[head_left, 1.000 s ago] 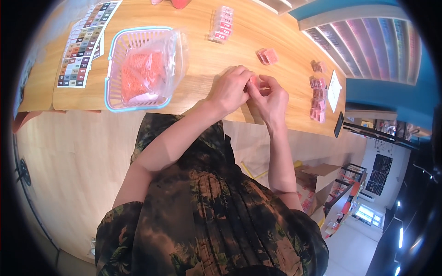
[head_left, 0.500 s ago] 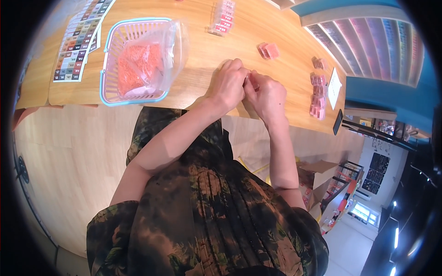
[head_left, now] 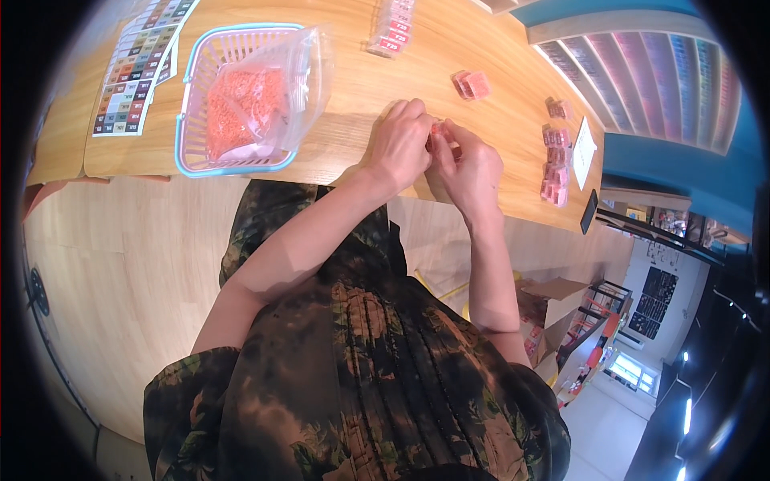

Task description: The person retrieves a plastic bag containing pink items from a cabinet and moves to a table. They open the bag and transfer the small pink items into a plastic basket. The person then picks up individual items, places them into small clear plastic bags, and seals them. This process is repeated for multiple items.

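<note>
My left hand [head_left: 399,146] and my right hand [head_left: 472,175] meet over the near edge of the wooden table, fingers curled. Between their fingertips shows a small clear-and-red box [head_left: 437,127], mostly hidden by the fingers. Beyond my right hand lie little clear boxes of coral-pink beads [head_left: 472,85]. To the left stands a pink basket with a light-blue rim [head_left: 233,170]. Inside it, a clear zip bag [head_left: 309,76] holds many small coral beads [head_left: 241,108].
At the back stands a row of clear boxes with red labels [head_left: 391,36]. More pink bead boxes [head_left: 555,164] line the right side, near a white paper [head_left: 584,152] and a dark phone [head_left: 589,212]. A colour chart [head_left: 132,88] lies far left; a sloped rack of coloured strips [head_left: 642,76] stands right.
My right fingers have shifted slightly right and loosened from my left ones, so the small red box shows more between them. The view has moved a little; the other things have stayed put.
</note>
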Demonstrator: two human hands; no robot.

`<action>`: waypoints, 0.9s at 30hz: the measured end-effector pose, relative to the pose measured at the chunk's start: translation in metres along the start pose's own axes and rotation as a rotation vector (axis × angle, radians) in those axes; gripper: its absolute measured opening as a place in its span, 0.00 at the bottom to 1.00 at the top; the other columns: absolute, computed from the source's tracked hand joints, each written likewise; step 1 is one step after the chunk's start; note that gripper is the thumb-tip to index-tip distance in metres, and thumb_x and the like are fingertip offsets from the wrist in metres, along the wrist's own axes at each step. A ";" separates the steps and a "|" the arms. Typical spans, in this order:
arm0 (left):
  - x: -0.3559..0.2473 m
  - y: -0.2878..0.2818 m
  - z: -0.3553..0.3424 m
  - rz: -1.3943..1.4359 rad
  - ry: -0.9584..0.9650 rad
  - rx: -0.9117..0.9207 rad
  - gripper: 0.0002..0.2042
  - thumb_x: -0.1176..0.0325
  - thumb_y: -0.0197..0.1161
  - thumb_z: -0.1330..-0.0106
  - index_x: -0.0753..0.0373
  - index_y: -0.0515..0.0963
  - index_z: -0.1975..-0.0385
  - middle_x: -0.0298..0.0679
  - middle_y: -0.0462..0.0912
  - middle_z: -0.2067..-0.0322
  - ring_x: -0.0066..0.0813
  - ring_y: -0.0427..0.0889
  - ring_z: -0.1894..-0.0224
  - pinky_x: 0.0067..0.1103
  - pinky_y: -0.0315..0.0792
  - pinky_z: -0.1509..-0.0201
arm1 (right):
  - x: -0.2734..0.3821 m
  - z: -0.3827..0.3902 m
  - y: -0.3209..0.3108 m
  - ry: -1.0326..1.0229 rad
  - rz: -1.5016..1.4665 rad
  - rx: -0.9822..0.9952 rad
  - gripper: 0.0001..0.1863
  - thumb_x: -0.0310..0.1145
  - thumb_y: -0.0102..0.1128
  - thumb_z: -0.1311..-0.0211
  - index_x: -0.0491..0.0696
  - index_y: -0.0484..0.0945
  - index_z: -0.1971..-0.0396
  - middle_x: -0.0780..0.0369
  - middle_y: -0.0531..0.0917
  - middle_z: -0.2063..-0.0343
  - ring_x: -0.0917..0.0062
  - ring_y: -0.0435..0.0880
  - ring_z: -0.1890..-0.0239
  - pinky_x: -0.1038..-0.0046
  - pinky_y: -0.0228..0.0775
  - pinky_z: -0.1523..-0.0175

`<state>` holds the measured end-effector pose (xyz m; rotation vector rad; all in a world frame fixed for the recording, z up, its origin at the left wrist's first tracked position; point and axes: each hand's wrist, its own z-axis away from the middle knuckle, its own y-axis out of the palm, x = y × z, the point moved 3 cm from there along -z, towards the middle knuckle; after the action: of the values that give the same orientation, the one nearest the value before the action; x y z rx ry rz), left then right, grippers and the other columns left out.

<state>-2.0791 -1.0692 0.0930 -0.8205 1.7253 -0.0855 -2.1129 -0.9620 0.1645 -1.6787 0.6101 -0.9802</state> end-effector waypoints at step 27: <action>0.000 -0.013 0.001 0.014 0.048 0.086 0.12 0.74 0.72 0.54 0.63 0.82 0.67 0.42 0.77 0.66 0.44 0.79 0.56 0.34 0.76 0.51 | -0.018 0.014 0.017 0.099 -0.284 -0.168 0.14 0.34 0.75 0.47 0.46 0.88 0.61 0.58 0.85 0.74 0.69 0.84 0.75 0.69 0.76 0.66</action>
<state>-2.0727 -1.0786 0.0982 -0.7486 1.7593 -0.1702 -2.1091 -0.9459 0.1415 -1.9101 0.5400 -1.2487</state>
